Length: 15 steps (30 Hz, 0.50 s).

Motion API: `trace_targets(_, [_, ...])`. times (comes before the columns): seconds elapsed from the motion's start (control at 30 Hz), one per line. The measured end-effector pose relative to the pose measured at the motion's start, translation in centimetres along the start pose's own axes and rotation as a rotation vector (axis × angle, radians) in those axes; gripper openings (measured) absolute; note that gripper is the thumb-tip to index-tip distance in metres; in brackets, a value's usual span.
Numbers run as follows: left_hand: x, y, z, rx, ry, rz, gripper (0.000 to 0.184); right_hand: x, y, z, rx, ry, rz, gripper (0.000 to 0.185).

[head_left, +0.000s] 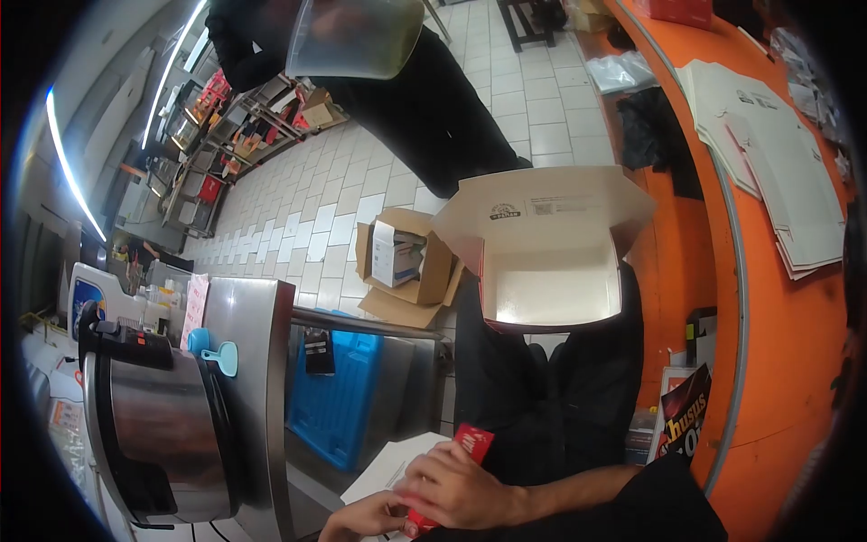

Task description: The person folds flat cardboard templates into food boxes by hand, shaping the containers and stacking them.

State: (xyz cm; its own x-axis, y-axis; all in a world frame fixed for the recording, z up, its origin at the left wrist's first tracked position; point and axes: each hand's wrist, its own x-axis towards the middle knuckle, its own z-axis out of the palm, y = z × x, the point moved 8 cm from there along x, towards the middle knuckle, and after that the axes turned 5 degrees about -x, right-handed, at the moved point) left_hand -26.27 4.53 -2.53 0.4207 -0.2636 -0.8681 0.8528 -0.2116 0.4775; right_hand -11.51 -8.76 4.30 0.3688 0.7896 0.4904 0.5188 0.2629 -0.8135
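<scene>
Holding red-and-white carton [390, 468], lower centre: right hand [456, 488] across red panel [474, 442], left hand [366, 518] gripping edge; light pressure avoids creasing.

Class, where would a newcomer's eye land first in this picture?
Probably on the open box, pale inside, at the wearer's knees. The orange counter down the right side would compete with it. Next might come the red-and-white carton at bottom centre, in the left hand and right hand.

We see a pale rectangular-tiled floor [314, 194], a long bright orange counter [759, 379], crowded metal shelving [212, 172], slim white ceiling strip lights [72, 163]
</scene>
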Motion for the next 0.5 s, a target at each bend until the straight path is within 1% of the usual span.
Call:
trace_targets(0.03, [-0.2, 0.1, 0.1, -0.037, 0.039, -0.055, 0.03, 0.1, 0.3, -0.2, 0.018, 0.01, 0.035, 0.025])
trace_targets(0.07, [-0.4, 0.4, 0.1, -0.038, 0.04, -0.054, 0.03, 0.2, 0.6, -0.4, 0.035, 0.02, 0.07, 0.023])
trace_targets(0.1, [-0.6, 1.7, -0.2, 0.001, 0.068, 0.06, 0.031, 0.3, 0.1, 0.8, 0.121, -0.078, -0.001, 0.022])
trace_targets(0.13, [-0.9, 3.1, -0.4, 0.04, 0.096, 0.172, 0.032, 0.2, 0.6, 1.3, 0.122, -0.081, -0.001, 0.022])
trace_targets(0.17, [-0.2, 3.2, 0.1, 0.046, 0.034, 0.101, 0.037, -0.1, 0.9, 2.3, 0.158, -0.142, -0.03, 0.023])
trace_targets(0.2, [-0.3, 4.0, 0.0, 0.042, 0.034, 0.104, 0.037, 0.2, 0.7, 2.5, 0.192, -0.201, -0.061, 0.025])
trace_targets(0.23, [-0.6, 5.1, -0.1, 0.108, 0.058, 0.162, 0.037, 0.5, 0.9, 1.1, 0.198, -0.103, -0.026, 0.029])
trace_targets(0.27, [-1.0, 5.8, -0.3, 0.176, 0.082, 0.219, 0.037, 1.0, 0.7, 0.3, 0.198, -0.107, -0.027, 0.029])
trace_targets(0.3, [-1.9, 6.1, -1.7, -0.008, 0.206, 0.297, 0.037, 1.6, 0.7, -1.9, 0.138, 0.049, -0.03, 0.035])
trace_targets(0.33, [-2.9, 6.5, -2.8, -0.241, 0.246, 0.367, 0.036, 1.8, 0.5, -3.7, 0.078, 0.204, -0.031, 0.041])
trace_targets(0.37, [-3.8, 7.0, -4.0, -0.403, 0.414, 0.48, 0.035, 2.1, 0.4, -4.2, 0.077, 0.199, -0.031, 0.041])
trace_targets(0.4, [-4.4, 7.4, -5.6, -0.49, 0.596, 0.524, 0.037, 2.3, -0.1, -4.7, 0.085, 0.212, -0.072, 0.043])
trace_targets(0.47, [-4.9, 12.3, -5.0, -0.938, 0.51, 0.88, 0.041, 2.5, -1.1, -5.4, 0.101, 0.242, -0.158, 0.047])
trace_targets(0.5, [-4.6, 12.3, -4.8, -0.938, 0.508, 0.883, 0.041, 2.6, -0.7, -4.4, 0.06, 0.179, -0.144, 0.05])
